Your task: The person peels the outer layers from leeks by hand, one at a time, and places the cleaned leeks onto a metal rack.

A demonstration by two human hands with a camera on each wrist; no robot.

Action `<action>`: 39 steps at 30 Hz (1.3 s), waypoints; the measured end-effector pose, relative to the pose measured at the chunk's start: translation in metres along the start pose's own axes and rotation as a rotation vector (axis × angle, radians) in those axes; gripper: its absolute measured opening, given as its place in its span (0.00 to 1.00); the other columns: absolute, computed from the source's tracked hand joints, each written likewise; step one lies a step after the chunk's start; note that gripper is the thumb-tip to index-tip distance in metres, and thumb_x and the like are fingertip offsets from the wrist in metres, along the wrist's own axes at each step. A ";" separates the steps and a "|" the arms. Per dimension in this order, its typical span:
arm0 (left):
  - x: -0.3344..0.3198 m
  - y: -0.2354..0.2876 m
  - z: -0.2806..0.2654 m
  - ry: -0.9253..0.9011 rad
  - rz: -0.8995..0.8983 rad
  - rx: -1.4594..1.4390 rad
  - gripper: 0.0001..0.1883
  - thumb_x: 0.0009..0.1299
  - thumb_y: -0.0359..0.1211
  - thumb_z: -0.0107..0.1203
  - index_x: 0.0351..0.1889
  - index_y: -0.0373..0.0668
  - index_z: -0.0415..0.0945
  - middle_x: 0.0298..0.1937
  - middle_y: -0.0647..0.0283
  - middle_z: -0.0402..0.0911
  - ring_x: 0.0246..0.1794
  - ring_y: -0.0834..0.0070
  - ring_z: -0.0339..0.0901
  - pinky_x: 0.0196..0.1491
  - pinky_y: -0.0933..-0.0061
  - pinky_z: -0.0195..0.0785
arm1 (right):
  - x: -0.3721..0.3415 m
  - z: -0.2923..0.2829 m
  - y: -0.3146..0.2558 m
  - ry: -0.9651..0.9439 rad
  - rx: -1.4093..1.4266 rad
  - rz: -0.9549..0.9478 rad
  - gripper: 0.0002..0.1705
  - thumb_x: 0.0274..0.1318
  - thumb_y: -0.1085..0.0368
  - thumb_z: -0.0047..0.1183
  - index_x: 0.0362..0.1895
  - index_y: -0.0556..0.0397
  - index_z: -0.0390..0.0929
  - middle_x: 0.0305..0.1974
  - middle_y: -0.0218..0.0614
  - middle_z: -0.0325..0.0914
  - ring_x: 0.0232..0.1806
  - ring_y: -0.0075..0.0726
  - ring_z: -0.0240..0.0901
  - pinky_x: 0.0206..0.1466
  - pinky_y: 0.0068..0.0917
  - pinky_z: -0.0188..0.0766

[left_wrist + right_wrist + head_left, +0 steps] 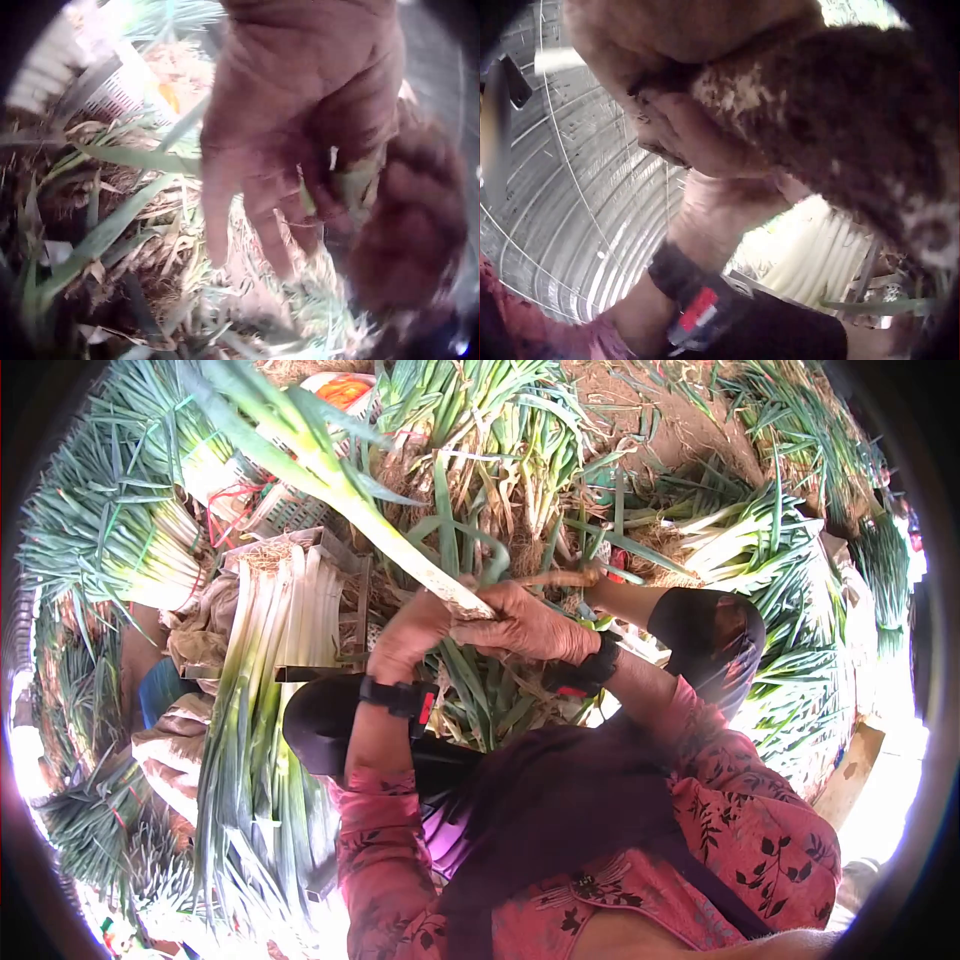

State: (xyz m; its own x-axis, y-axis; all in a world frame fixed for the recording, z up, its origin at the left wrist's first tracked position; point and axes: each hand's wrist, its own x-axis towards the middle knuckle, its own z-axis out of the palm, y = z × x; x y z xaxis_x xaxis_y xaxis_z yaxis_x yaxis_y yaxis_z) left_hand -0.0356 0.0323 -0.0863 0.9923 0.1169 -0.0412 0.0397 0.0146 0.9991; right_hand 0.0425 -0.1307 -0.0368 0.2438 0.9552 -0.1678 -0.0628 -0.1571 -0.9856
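Observation:
In the head view my right hand (530, 625) grips a long green onion (390, 550) near its root end, the leafy top slanting up to the left. The dirty, mottled root end (817, 127) looms large in the right wrist view. Close behind the stalk is my left hand (408, 635), its fingertips hidden by the right hand. In the left wrist view three fingers (262, 225) reach down fairly straight. The thumb and index finger pinch a green leaf (358, 184), partly hidden by the hand.
White-stemmed green onions (290, 610) lie in a metal-sided holder (330, 545) at my left. Tied bundles (130, 550) stand beyond it, near a white basket (285, 510). More green onions (740, 540) lie at the right. Loose leaves (97, 232) litter the space below my hands.

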 end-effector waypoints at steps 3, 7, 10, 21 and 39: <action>0.007 -0.058 -0.015 -0.131 -0.123 -0.028 0.07 0.64 0.31 0.56 0.38 0.40 0.77 0.33 0.66 0.78 0.33 0.75 0.75 0.37 0.73 0.67 | 0.002 0.010 0.007 0.040 0.002 -0.103 0.11 0.60 0.60 0.55 0.34 0.56 0.75 0.14 0.21 0.62 0.17 0.15 0.59 0.20 0.20 0.55; 0.008 -0.035 -0.016 0.244 0.528 0.868 0.09 0.63 0.30 0.56 0.36 0.35 0.71 0.32 0.59 0.78 0.29 0.71 0.75 0.34 0.71 0.67 | 0.012 0.015 0.028 0.161 -0.243 -0.430 0.09 0.58 0.63 0.56 0.35 0.57 0.74 0.20 0.27 0.67 0.22 0.17 0.63 0.24 0.22 0.61; 0.009 0.016 -0.032 0.642 0.264 0.332 0.13 0.69 0.32 0.52 0.47 0.33 0.71 0.38 0.56 0.79 0.33 0.67 0.78 0.40 0.69 0.71 | 0.011 0.008 0.003 0.177 -0.391 -0.314 0.14 0.57 0.61 0.56 0.38 0.59 0.73 0.24 0.40 0.71 0.25 0.32 0.68 0.30 0.29 0.67; -0.020 0.056 0.029 0.957 0.602 -0.161 0.08 0.64 0.21 0.58 0.38 0.39 0.72 0.39 0.66 0.76 0.40 0.81 0.72 0.47 0.78 0.67 | 0.027 0.031 0.020 0.464 -0.552 -0.350 0.15 0.54 0.67 0.56 0.45 0.58 0.71 0.29 0.50 0.74 0.28 0.49 0.73 0.35 0.32 0.71; 0.026 0.065 -0.070 0.482 0.245 -0.678 0.27 0.69 0.58 0.47 0.41 0.40 0.70 0.20 0.72 0.65 0.17 0.82 0.58 0.24 0.81 0.52 | 0.069 0.036 0.067 0.311 -0.433 -0.369 0.14 0.47 0.65 0.59 0.36 0.60 0.73 0.24 0.44 0.77 0.27 0.43 0.77 0.32 0.35 0.71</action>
State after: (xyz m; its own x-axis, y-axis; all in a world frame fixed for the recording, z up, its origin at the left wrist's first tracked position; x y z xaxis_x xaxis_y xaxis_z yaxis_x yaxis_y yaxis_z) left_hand -0.0158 0.1062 -0.0227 0.7996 0.6001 0.0216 -0.3997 0.5051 0.7650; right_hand 0.0199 -0.0661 -0.1137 0.4474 0.8589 0.2494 0.4587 0.0190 -0.8884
